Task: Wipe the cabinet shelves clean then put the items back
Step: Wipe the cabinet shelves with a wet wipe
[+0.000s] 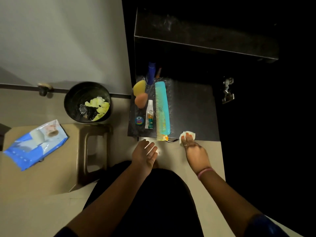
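A dark cabinet shelf [193, 108] lies below me, with a second dark shelf [205, 36] above it. My right hand [193, 147] presses a white wipe [183, 135] on the lower shelf's front edge. My left hand [145, 154] hovers open just in front of that shelf, palm turned inward, holding nothing. On the shelf's left part lie a long teal comb [162, 106], a small white tube [150, 115], a round blue tin [139, 120], a peach sponge [141, 100], a yellow sponge [138, 88] and a blue bottle [151, 72].
A black bin [73, 100] with yellow scraps stands on the floor to the left. A blue pack of wipes [34, 144] rests on a beige stool [82, 151]. A metal hinge [228, 90] shows at the cabinet's right side. A grey door [59, 40] fills the upper left.
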A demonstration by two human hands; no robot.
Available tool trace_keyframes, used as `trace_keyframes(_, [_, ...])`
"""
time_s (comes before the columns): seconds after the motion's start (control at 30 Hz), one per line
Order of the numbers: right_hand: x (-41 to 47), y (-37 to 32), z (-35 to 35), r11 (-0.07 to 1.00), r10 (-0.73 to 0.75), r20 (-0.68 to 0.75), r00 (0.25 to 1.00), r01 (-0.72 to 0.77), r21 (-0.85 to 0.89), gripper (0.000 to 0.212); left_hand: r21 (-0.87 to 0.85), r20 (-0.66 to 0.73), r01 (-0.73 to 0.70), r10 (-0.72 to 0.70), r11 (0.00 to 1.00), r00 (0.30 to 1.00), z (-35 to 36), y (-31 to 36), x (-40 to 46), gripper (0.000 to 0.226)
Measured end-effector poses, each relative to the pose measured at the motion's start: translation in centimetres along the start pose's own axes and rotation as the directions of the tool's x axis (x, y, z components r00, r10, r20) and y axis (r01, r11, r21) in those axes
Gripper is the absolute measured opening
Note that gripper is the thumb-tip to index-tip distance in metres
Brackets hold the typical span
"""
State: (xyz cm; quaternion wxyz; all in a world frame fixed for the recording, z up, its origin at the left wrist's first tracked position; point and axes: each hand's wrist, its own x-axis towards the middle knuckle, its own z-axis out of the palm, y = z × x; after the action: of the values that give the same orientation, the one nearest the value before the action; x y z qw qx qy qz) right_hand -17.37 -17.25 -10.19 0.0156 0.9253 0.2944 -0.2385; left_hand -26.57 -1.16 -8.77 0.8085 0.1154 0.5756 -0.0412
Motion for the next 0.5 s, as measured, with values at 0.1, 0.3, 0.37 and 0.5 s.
trace_keyframes(0.1, [-1.8, 0.2, -0.2, 0.979, -0.045, 0.073, 0.996, 0.058, -0.194, 0.048, 0.035, 0.016, -0.027, 0.026, 0.999, 1.000, 0.0, 0.1, -1.9, 0.023])
trace_keyframes(0.3, [0.7, 0.0, -8.2, 0.992, 0.110, -0.272, 0.956, -0.088, 0.091, 0.017, 0.080, 0.038, -0.102, 0.099, 0.992, 0.994, 0.3, 2.3, -4.7, 0.014])
trace_keyframes(0.37, [0.7, -1.3, -13.9, 0.967, 0.114, -0.480, 0.870, 0.015, 0.256, 0.014, 0.078, 0.055, -0.138, 0.134, 0.987, 0.989, 0.5, 3.4, -5.8, 0.012])
trace_keyframes(0.5, [0.1, -4.6, -24.8, 0.855, 0.090, -0.774, 0.626, 0.350, 0.383, 0.019, 0.091, 0.152, -0.233, 0.217, 0.968, 0.964, 1.5, 5.0, -8.3, 0.012])
